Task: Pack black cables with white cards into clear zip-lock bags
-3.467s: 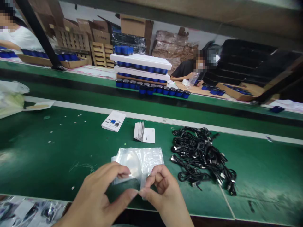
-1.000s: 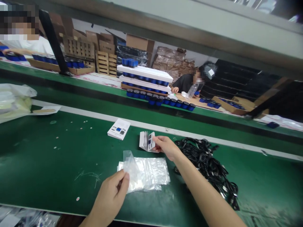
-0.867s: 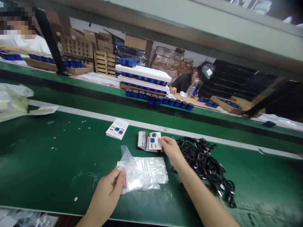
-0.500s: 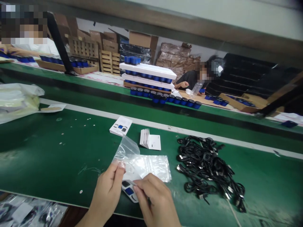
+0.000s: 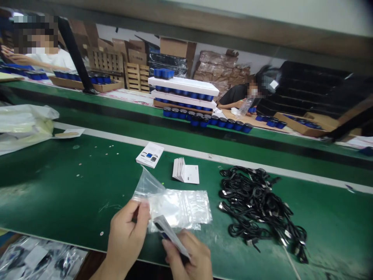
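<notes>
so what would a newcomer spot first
The heap of black cables on the green belt at right stands out first. Centre front, the left hand pinches a clear zip bag, the right hand a printed card. Beyond, white boards layered with blue cylinders stand on the far bench.

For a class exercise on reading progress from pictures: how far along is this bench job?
Done: clear bags holding dark items lie piled beyond the bench's near edge, apparently finished. In hand: the left hand lifts the mouth of a clear zip bag, and the right hand holds a printed card. Left: a stack of leaflets and a heap of black cables.
</notes>
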`<state>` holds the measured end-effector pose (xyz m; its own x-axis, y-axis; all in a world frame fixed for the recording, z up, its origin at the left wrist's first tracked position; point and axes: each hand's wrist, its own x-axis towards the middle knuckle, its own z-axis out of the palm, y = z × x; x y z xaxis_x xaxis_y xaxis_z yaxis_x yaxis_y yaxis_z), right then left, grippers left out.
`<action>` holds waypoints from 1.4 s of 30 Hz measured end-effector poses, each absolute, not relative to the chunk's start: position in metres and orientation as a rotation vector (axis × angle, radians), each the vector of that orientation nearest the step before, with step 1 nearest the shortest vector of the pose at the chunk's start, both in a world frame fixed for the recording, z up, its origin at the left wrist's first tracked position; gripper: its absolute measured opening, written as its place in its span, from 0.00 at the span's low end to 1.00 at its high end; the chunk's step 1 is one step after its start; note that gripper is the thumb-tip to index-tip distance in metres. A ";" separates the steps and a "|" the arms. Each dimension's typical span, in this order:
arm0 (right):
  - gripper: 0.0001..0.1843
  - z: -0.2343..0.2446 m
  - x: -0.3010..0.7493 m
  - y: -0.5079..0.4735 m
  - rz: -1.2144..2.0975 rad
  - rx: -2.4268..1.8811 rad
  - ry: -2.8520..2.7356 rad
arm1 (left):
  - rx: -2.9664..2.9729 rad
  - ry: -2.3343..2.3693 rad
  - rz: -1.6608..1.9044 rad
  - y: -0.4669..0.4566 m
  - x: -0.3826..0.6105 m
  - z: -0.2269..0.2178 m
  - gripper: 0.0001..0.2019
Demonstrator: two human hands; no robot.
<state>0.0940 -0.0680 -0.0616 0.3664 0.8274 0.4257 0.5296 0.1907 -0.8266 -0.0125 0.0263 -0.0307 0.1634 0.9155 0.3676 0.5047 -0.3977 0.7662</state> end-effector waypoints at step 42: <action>0.06 -0.029 0.145 -0.060 0.711 -1.621 -1.302 | 2.594 0.703 0.830 0.002 0.003 -0.044 0.08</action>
<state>0.1445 -0.0599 -0.0291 0.2770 0.9556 0.1010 0.4314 -0.0298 -0.9017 0.0028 0.0019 -0.0439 0.7090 0.5436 0.4493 0.3532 -0.8251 0.4409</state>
